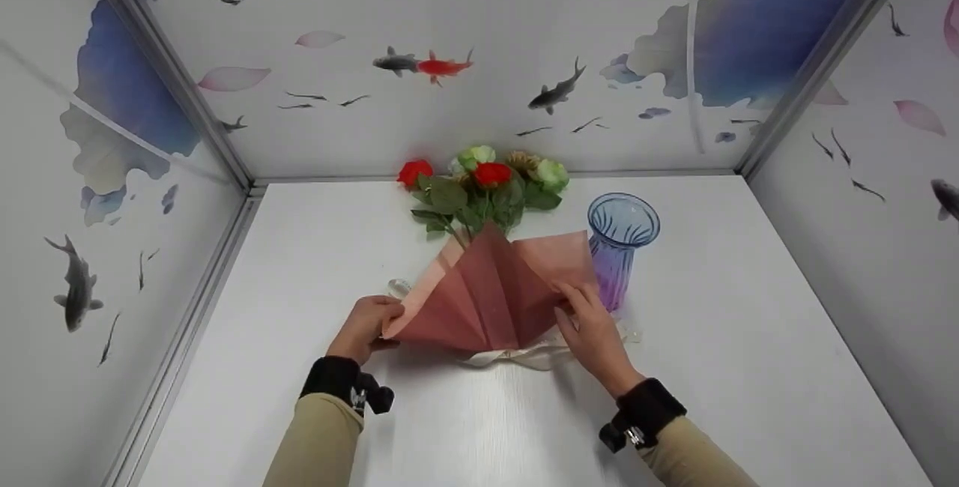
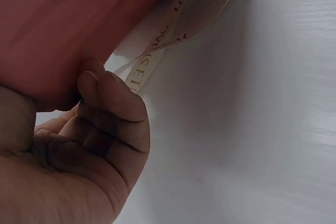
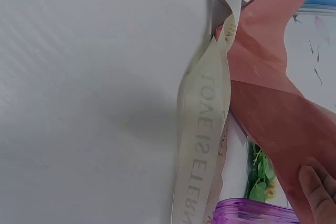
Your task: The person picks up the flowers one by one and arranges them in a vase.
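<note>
A sheet of dusky pink wrapping paper [image 1: 487,300] lies folded in a fan shape over the stems of a bunch of artificial flowers [image 1: 491,176], red, pale green and brown with green leaves. At the paper's left corner my left hand [image 1: 368,328] pinches the edge between thumb and curled fingers. On the opposite side my right hand [image 1: 596,333] holds the paper's right part, thumb toward me. A cream ribbon [image 3: 199,129] with printed lettering runs beneath the gathered lower end; the left wrist view also has a stretch of this ribbon [image 2: 152,56] beside the left fingertips.
Just right of the paper stands a ribbed glass vase [image 1: 618,240], blue at the rim and purple below, close beyond my right hand. Everything rests on a white table [image 1: 749,367]. Printed panels [image 1: 494,45] with fish and petals enclose its back and sides.
</note>
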### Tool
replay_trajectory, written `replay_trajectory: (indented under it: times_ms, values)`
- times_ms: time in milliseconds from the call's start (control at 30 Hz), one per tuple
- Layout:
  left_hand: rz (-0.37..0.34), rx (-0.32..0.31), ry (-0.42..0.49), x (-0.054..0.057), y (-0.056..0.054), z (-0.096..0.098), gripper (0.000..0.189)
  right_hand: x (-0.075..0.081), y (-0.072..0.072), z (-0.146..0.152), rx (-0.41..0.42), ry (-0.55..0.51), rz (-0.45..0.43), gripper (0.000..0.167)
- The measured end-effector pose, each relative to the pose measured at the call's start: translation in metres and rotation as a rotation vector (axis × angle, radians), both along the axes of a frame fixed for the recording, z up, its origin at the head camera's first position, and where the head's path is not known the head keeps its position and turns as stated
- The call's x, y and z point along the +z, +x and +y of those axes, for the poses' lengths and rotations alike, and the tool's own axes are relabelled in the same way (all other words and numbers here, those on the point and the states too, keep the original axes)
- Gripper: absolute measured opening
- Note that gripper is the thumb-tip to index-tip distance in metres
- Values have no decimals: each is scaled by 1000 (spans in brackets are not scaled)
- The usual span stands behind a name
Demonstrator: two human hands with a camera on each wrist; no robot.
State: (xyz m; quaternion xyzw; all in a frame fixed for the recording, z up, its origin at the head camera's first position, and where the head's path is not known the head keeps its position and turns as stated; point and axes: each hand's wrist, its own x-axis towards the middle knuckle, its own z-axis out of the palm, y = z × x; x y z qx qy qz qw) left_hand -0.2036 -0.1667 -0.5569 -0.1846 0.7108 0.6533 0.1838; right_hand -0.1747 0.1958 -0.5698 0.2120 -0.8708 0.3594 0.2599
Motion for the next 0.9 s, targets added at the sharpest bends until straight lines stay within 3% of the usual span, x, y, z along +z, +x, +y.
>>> replay_trajectory:
  times_ms: [300, 533, 700, 900]
  values:
    - [32, 76, -57, -7, -3, -1, 33, -6, -1, 5, 23, -62, -19, 30]
    - [36, 143, -93, -10, -2, -3, 30, -13, -4, 8, 67, -119, 22, 21]
    - [19, 185, -64, -10, -1, -4, 33, -18, -7, 10, 74, -137, 22, 21]
    - [68, 237, -33, -9, 2, -5, 34, -21, -5, 14, 72, -173, -46, 20]
